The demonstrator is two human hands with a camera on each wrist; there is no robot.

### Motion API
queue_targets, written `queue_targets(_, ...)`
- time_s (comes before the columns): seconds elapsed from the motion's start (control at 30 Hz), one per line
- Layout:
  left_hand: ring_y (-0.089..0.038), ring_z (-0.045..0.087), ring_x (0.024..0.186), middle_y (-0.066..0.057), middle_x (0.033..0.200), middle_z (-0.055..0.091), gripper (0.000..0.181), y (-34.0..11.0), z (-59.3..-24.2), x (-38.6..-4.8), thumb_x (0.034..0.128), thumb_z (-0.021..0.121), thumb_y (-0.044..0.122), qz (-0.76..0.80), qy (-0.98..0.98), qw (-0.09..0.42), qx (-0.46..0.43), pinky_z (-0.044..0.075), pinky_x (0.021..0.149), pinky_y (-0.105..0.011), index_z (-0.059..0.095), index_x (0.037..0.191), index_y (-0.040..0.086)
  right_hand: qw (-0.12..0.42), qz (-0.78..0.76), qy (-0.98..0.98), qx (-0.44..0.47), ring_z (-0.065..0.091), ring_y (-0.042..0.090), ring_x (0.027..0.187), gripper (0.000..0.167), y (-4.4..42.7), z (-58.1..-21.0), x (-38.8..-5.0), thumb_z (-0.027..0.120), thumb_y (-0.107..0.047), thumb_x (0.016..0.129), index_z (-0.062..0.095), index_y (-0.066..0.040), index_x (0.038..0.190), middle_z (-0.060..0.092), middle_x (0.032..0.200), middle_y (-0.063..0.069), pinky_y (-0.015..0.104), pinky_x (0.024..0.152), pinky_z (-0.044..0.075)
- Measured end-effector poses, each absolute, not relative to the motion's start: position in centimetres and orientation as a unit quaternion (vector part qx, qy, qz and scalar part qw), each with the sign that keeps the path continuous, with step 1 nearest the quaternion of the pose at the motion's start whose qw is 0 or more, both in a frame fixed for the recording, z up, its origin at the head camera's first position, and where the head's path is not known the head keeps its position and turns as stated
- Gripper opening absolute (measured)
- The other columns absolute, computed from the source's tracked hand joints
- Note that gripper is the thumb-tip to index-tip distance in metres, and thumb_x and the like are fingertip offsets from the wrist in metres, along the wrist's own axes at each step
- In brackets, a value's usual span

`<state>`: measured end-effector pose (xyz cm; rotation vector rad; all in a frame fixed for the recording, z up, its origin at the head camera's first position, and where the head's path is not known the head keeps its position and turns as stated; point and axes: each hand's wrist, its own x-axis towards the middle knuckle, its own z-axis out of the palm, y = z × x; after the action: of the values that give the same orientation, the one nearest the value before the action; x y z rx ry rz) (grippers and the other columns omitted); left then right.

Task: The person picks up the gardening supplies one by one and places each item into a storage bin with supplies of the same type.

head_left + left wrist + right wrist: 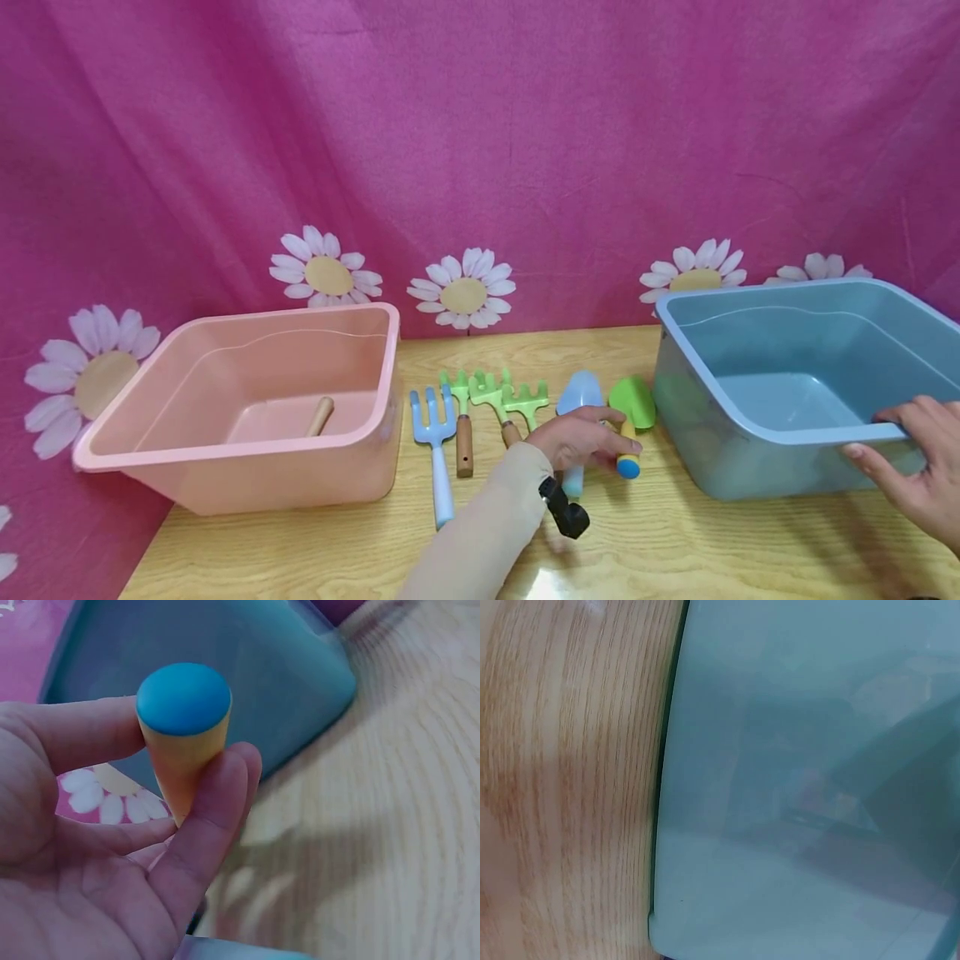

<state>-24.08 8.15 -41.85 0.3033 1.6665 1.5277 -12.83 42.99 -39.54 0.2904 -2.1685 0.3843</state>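
My left hand (579,437) pinches the yellow handle (627,430) of a small toy trowel, whose handle ends in a blue cap (184,701). The trowel's green blade (633,402) points toward the back of the table. Under the left hand lies a light-blue trowel (581,390), partly covered by the fingers. My right hand (926,467) grips the front rim of the blue-grey tub (750,429), thumb outside and fingers over the edge. In the right wrist view only the tub's wall (780,787) and the table show; the hand is out of sight there.
Left of the hand lie a blue fork (434,427) and several green rakes (491,392), some with brown handles. A pink tub (247,471) at the left has a wooden handle (320,416) inside. A pink flowered cloth (480,150) hangs behind the wooden table (300,550).
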Motion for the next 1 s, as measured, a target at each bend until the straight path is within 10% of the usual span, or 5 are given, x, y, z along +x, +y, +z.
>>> queue_targets(0.2,-0.012,0.062,0.092,-0.003,0.123,0.056,0.063,6.1,-39.8,-24.5,0.092,0.067,0.01,0.6,0.665,0.415,0.161,0.052,0.097,-0.035,0.04,0.149,0.014,0.449,0.157,-0.87,0.128,0.027,-0.007,0.085,0.09,42.8,-39.3,-13.2,0.046,-0.083,0.082,0.056,0.006,0.079,0.05,0.07,0.018,0.03,0.074,0.022)
queue_targets(0.4,-0.015,0.062,0.114,-0.007,0.142,0.052,0.064,4.1,-36.8,-25.8,0.0917,0.066,0.009,0.582,0.68,0.401,0.195,0.051,0.101,-0.036,0.041,0.15,0.018,0.451,0.141,-0.871,0.132,0.037,0.029,0.073,0.093,42.7,-39.0,-13.3,0.04,-0.084,0.084,0.055,0.008,0.08,0.05,0.07,0.019,0.039,0.074,0.024)
queue_targets(0.57,-0.02,0.063,0.117,-0.012,0.148,0.05,0.068,3.0,-34.3,-27.2,0.0898,0.066,0.005,0.568,0.693,0.387,0.219,0.052,0.1,-0.039,0.039,0.151,0.018,0.454,0.155,-0.867,0.136,0.032,0.007,0.077,0.091,42.7,-39.0,-13.5,0.046,-0.083,0.082,0.056,0.007,0.079,0.049,0.07,0.017,0.031,0.074,0.022)
queue_targets(0.73,-0.013,0.062,0.101,-0.014,0.146,0.05,0.072,2.4,-32.9,-27.9,0.0896,0.066,0.003,0.567,0.698,0.377,0.22,0.052,0.099,-0.037,0.036,0.153,0.019,0.452,0.146,-0.87,0.133,0.035,0.025,0.074,0.091,42.7,-39.2,-13.3,0.043,-0.082,0.084,0.055,0.008,0.08,0.05,0.07,0.019,0.039,0.075,0.024)
queue_targets(1.0,-0.014,0.063,0.099,-0.019,0.147,0.051,0.07,2.1,-32.8,-28.1,0.0904,0.064,0.002,0.577,0.684,0.379,0.237,0.052,0.097,-0.038,0.036,0.152,0.018,0.452,0.174,-0.865,0.136,0.023,-0.02,0.089,0.088,43.0,-39.4,-13.1,0.052,-0.081,0.08,0.056,0.006,0.077,0.05,0.067,0.007,0.02,0.076,0.021)
